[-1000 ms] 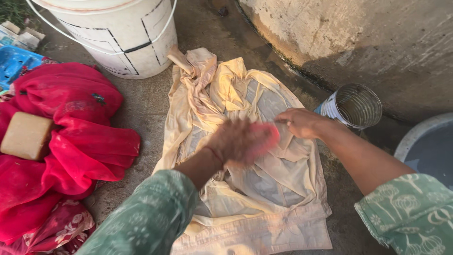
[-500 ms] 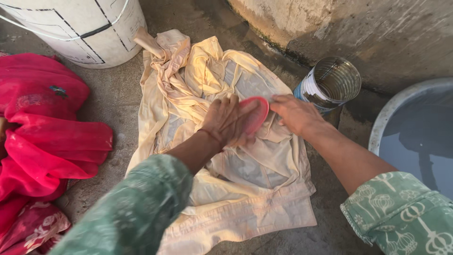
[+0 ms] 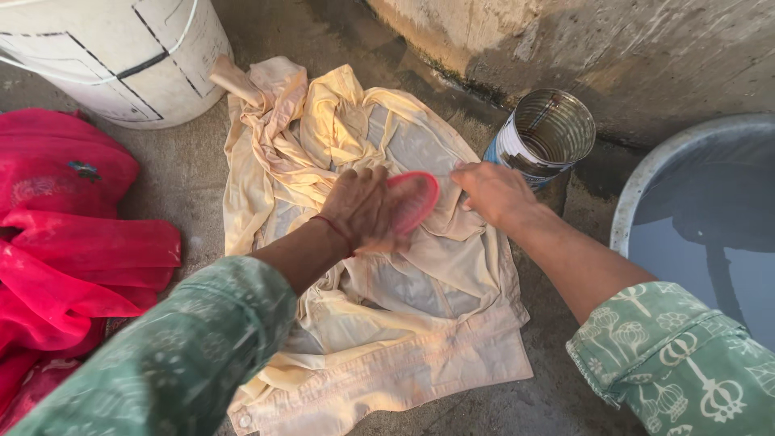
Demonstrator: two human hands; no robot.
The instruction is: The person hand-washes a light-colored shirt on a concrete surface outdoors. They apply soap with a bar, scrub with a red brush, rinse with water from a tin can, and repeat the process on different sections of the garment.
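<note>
We kneel over a wet, pale yellow cotton garment (image 3: 387, 266) spread flat on the rough concrete floor (image 3: 190, 173), hemmed in by a white plastic bucket with black lines (image 3: 121, 56) at its top left, a heap of crimson cloth (image 3: 69, 234) on the left, a ribbed open tin can with a blue-and-white label (image 3: 537, 137) and a grey water-filled basin (image 3: 702, 218) to the right. Our left hand (image 3: 363, 210) curls closed around an oval pink plastic scrubbing brush (image 3: 413, 200) pressed to the garment's middle. Our right hand (image 3: 492, 194) lies mostly open, fingers pinning the fabric just beside the brush.
</note>
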